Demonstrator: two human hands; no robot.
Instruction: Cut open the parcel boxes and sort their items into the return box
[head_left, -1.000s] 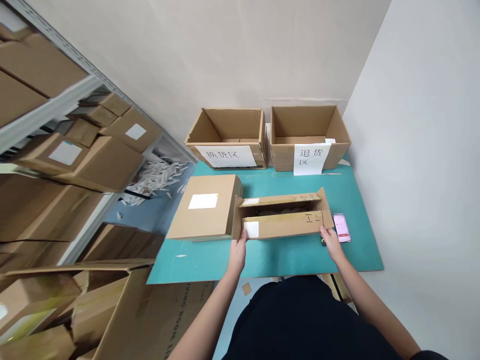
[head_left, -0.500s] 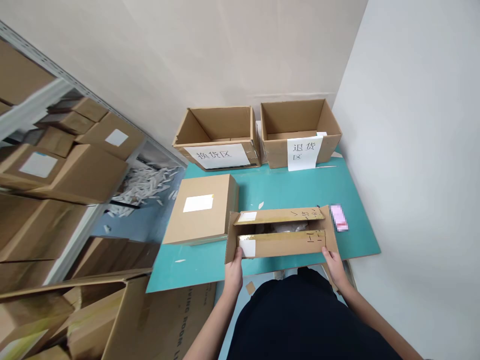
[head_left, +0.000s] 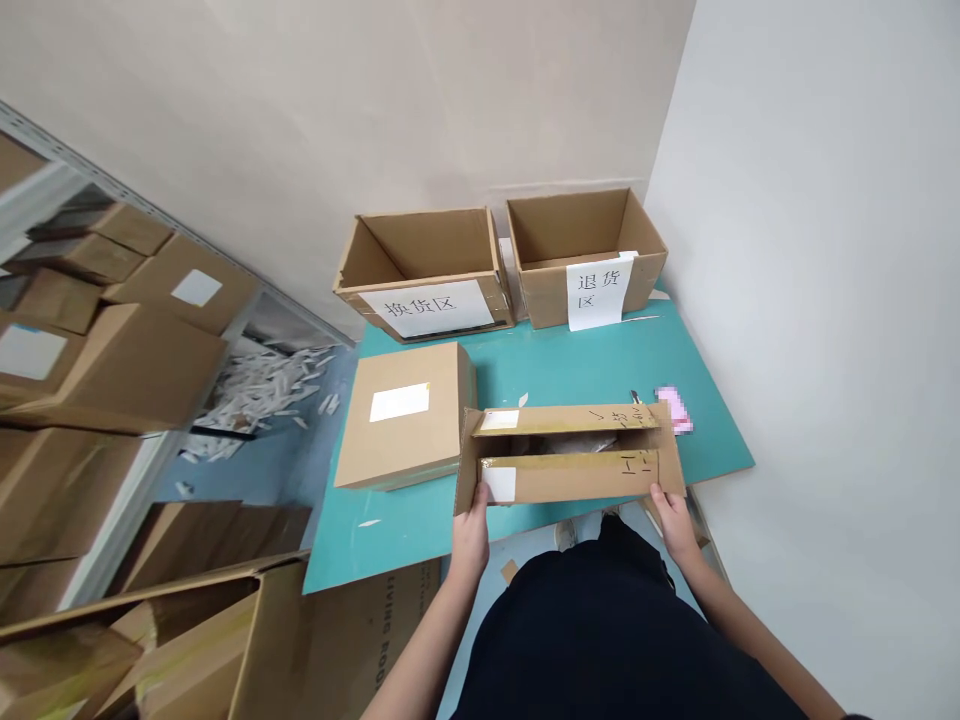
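Brown cardboard of a long open carton (head_left: 570,455) is gripped along its near edge by both hands. The left hand (head_left: 471,540) is curled around the near left corner, and the right hand (head_left: 673,520) is pressed against the near right corner with its fingers slightly spread. The carton lies on a teal table (head_left: 390,540), with its near right corner at the table's edge. A closed carton (head_left: 397,420) stands just beside the left hand, leaving only a narrow gap. Teal surface is left open ahead of both hands, up to two open cartons (head_left: 424,265) (head_left: 585,255). A pixelated pink card (head_left: 673,410) lies just beyond the right hand, beside the long carton's far right corner.
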